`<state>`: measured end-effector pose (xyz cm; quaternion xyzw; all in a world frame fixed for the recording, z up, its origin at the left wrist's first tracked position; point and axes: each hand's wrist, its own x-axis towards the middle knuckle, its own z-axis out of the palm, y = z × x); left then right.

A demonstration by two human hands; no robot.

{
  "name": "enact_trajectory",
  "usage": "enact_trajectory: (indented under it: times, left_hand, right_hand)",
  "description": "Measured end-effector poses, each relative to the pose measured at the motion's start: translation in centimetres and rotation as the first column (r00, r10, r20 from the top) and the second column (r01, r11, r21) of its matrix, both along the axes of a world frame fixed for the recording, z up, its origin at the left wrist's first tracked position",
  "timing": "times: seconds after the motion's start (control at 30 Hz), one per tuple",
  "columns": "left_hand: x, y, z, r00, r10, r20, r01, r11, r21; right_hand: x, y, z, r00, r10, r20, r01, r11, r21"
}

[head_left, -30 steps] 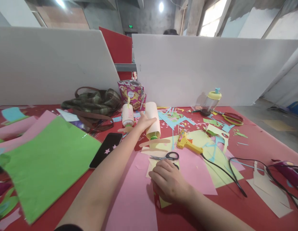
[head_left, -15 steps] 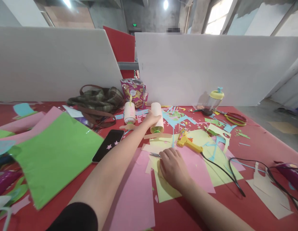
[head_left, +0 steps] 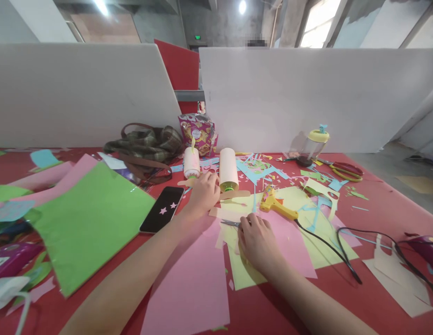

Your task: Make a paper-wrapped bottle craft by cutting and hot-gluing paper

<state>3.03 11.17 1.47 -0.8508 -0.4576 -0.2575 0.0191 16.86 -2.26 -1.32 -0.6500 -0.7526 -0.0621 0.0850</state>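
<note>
My left hand (head_left: 204,191) has its fingers curled over the left end of a flat, tan, round-ended strip (head_left: 235,194). Just behind that strip a cream paper-wrapped cylinder (head_left: 228,167) lies with its greenish end facing me. A smaller wrapped cylinder (head_left: 192,162) with a pale yellow tab stands to the left, beyond the hand. In my right hand (head_left: 257,239) are small scissors (head_left: 230,223), their blades pointing left; the handles are hidden in the fist. Under this hand lie yellow paper (head_left: 247,277) and pink paper (head_left: 192,284).
A yellow glue gun (head_left: 279,208) with a black cord lies right of centre. Left are a phone (head_left: 160,215) with pink stars and green sheets (head_left: 94,218). Behind stand a snack bag (head_left: 199,132), a plaid bag (head_left: 150,142) and a yellow-lidded jar (head_left: 312,146). Red-handled scissors (head_left: 345,170) lie right.
My left hand has let go of the cream cylinder and come back toward me to the tan strip, which now sits slightly tilted. My right hand keeps the scissors in about the same place.
</note>
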Motion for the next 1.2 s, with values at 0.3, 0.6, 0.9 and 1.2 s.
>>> enact_trajectory:
  times: [0.3, 0.6, 0.9, 1.2]
  left_hand:
    - [-2.2, -3.1, -2.9, 0.957, -0.245, -0.157, 0.234, 0.968, -0.085]
    - [-3.3, -3.0, -3.8, 0.930, -0.312, -0.193, 0.293, 0.948, -0.122]
    - [-3.9, -4.2, -3.5, 0.931, -0.315, -0.183, 0.297, 0.947, -0.121]
    - [-5.2, -5.5, -3.3, 0.942, -0.229, -0.245, 0.197, 0.969, -0.151]
  right_hand:
    - [0.0, -0.3, 0.3, 1.000, 0.028, 0.006, -0.027, 0.999, -0.021]
    - [0.6, 0.2, -0.3, 0.994, -0.108, -0.001, 0.108, 0.994, 0.013]
    - [1.3, 0.6, 0.9, 0.988, -0.136, 0.074, 0.147, 0.975, -0.167]
    - [1.9, -1.0, 2.6, 0.996, -0.012, 0.084, 0.032, 0.970, -0.242]
